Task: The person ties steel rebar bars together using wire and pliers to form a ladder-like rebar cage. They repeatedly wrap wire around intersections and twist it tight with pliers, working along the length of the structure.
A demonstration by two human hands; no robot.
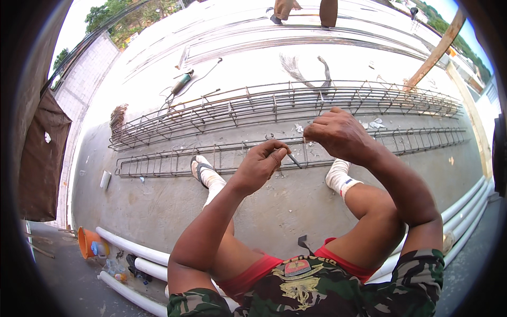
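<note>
My left hand (260, 167) is closed around a short dark rod (294, 160), whose free end sticks out to the right over the near rebar frame. My right hand (339, 136) is raised a little further off, its fingers pinched together; whatever they may hold is too small to make out. Below both hands lies a long, narrow rebar frame (153, 174) with many crosswise stirrups. Behind it runs a taller rebar cage (274, 108) of long bars and square stirrups. My feet, in white socks and sandals (200, 171), rest at the near frame.
A bundle of tie wire (118, 117) hangs at the cage's left end. Beyond stands an angle grinder (182, 82) with its cord. Long loose bars (232, 46) lie farther back, near another person's legs (328, 13). White pipes (132, 245) and an orange bucket (85, 243) are close by.
</note>
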